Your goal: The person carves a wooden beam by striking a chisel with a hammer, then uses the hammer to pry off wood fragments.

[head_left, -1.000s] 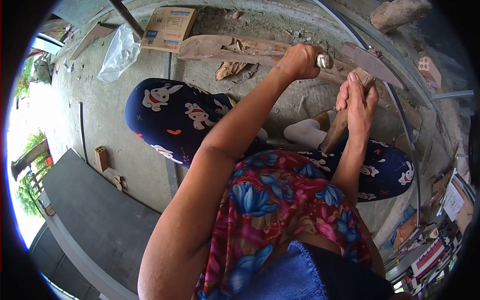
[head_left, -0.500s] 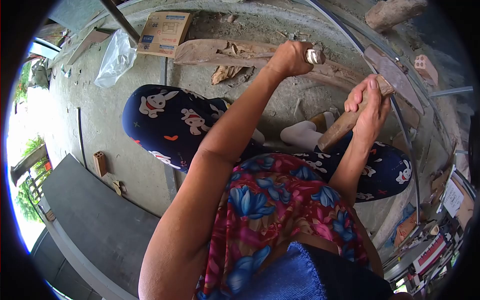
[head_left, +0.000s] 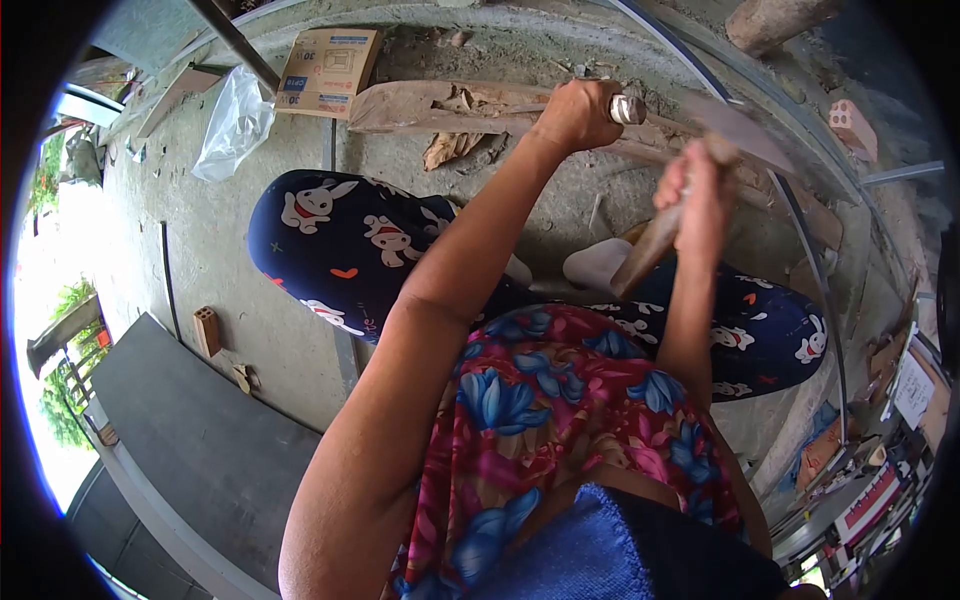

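My left hand is wrapped round the handle of a chisel, whose pale, ringed butt end sticks out to the right; its blade is hidden. This fist is over a long piece of wood with a rough hollow cut along its top. To the right, my right hand grips a wooden mallet by its thick handle, close to the head. Motion smears the mallet's head and my fingers. The mallet and the chisel's butt are apart.
A flattened cardboard box and a clear plastic bag lie at upper left. Dry leaves are beside the wood. A brick stands near a dark board. At upper right are a log and another brick.
My right hand has swung the mallet leftward, closer to the chisel's butt. My left hand stays almost in place with the chisel.
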A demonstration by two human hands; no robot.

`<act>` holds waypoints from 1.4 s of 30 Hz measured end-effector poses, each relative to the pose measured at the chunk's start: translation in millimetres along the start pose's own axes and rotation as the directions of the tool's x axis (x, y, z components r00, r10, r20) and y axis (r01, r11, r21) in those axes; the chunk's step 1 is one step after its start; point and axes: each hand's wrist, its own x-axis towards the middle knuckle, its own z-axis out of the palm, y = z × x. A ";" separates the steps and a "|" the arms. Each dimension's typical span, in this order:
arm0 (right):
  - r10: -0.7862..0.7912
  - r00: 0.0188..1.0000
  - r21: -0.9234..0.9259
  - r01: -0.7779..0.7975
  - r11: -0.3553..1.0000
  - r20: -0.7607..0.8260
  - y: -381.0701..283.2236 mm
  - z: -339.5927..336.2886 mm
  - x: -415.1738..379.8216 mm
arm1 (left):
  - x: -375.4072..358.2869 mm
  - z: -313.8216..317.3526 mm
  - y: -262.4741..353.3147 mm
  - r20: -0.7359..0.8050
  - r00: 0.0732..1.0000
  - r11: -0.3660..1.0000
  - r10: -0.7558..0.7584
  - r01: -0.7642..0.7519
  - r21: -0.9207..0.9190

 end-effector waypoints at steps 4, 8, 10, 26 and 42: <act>0.219 0.972 -0.002 -0.220 0.976 0.080 16.2 4.0 2.5 | 3.9 4.5 -2.7 -0.013 0.999 0.995 0.040 -0.039 0.088; 0.143 0.988 0.048 -0.146 0.988 0.059 -5.0 1.2 1.4 | -7.8 14.1 9.4 0.048 0.996 0.993 0.074 -0.078 0.089; 0.060 0.998 0.036 -0.061 0.997 0.031 -17.0 -3.3 2.0 | -10.1 16.8 27.7 0.163 0.982 0.989 0.097 -0.114 0.098; -0.017 0.999 -0.023 0.018 1.000 0.042 -29.2 3.1 -8.1 | -9.4 9.3 15.7 -0.010 0.990 0.988 0.138 -0.138 -0.070; 0.027 0.996 -0.072 -0.021 0.997 0.087 -23.5 6.7 -11.5 | -4.5 7.0 7.4 0.081 0.993 0.992 0.089 -0.081 -0.099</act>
